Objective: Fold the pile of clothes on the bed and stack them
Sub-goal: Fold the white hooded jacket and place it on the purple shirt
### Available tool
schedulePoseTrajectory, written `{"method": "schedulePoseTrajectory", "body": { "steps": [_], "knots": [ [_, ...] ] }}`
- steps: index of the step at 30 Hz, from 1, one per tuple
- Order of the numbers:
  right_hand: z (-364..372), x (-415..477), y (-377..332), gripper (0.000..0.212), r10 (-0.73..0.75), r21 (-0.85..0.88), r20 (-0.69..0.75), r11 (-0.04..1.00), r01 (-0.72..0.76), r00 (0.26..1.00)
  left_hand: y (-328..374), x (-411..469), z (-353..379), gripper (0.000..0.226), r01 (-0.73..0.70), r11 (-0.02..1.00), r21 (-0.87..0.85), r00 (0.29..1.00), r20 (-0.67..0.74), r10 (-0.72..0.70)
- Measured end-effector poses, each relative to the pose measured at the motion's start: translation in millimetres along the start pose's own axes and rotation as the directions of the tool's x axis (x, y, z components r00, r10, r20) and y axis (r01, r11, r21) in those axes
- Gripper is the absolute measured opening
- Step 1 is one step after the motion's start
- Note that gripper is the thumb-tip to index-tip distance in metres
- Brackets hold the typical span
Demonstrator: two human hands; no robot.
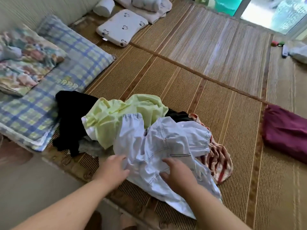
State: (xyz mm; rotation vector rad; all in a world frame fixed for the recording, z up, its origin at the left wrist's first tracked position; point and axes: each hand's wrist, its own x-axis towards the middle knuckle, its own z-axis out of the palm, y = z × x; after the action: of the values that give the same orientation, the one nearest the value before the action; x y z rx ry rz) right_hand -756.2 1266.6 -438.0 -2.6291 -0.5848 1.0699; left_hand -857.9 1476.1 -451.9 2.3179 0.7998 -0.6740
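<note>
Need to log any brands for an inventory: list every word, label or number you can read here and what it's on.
Nothing here is legible.
On the plaid pillow: a short row of yellow letters, too blurred to read.
On the white pillow: a small edge tag, too small to read; its dark prints are pictures, not words.
On the pile of clothes: no text shows.

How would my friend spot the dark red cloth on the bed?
Start at the woven mat on the bed and go to its right side. Away from the pile of clothes lies the dark red cloth, flat and alone, plain with no stripes.
</note>
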Motion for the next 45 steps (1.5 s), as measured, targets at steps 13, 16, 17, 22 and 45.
{"method": "schedulePoseTrajectory", "body": {
  "steps": [13,16,17,22,45],
  "knots": [
    [58,92,9,0.055,0.314,0.35,0.017,0.888,-0.3,0.949,-24,53,34,0.064,0.025,0.979,-0.202,0.994,-0.099,-0.046],
    [33,68,8,0.018,0.233,0.282,-0.073,0.937,-0.204,0.97,-12,35,17,0.056,-0.03,0.954,-0.297,0.992,-0.126,-0.008],
    [20,57,9,0.023,0.233,0.334,-0.1,0.924,-0.188,0.967,-7,27,8,0.052,-0.047,0.95,-0.308,0.99,-0.141,0.004],
    [-75,-10,12,0.029,0.26,0.417,-0.295,0.901,-0.121,0.919,31,-11,-44,0.045,-0.135,0.932,-0.337,0.976,-0.209,0.066],
    [-321,-292,-47,0.026,0.366,0.669,-0.743,0.408,0.621,0.56,270,-198,-111,0.008,-0.404,0.679,-0.613,0.854,0.015,0.521]
  ]
}}
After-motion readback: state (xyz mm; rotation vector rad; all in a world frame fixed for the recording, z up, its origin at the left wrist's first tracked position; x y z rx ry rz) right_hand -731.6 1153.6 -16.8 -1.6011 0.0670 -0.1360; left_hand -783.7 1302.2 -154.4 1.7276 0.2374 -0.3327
